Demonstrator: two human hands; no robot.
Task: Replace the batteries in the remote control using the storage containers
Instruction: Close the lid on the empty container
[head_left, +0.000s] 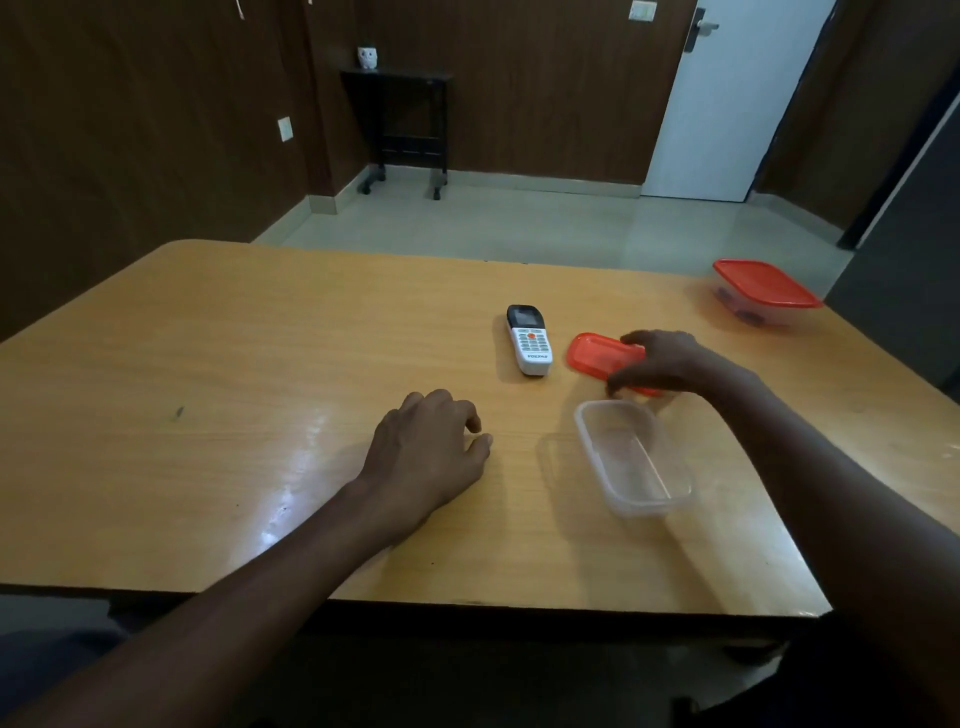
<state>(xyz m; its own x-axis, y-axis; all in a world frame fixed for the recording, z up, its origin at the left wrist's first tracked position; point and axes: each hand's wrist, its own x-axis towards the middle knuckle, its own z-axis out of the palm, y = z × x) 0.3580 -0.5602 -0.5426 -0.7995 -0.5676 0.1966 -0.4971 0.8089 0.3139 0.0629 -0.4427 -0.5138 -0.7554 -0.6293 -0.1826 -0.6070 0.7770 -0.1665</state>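
A white remote control (530, 340) with a dark screen lies face up near the middle of the wooden table (260, 364). To its right lies a red lid (597, 356), and my right hand (660, 361) grips its right end with thumb and fingers. In front of the lid stands a clear, rectangular container (634, 457), open and with nothing visible inside. A second clear container with a red lid on it (763, 291) sits at the far right corner, with dark objects dimly visible inside. My left hand (431, 452) rests palm down on the table, fingers loosely curled, holding nothing.
The table's near edge runs across the bottom of the view. Beyond the far edge is a tiled floor with a small black wheeled stand (405, 124) against the wood-panelled wall and a white door (727, 104).
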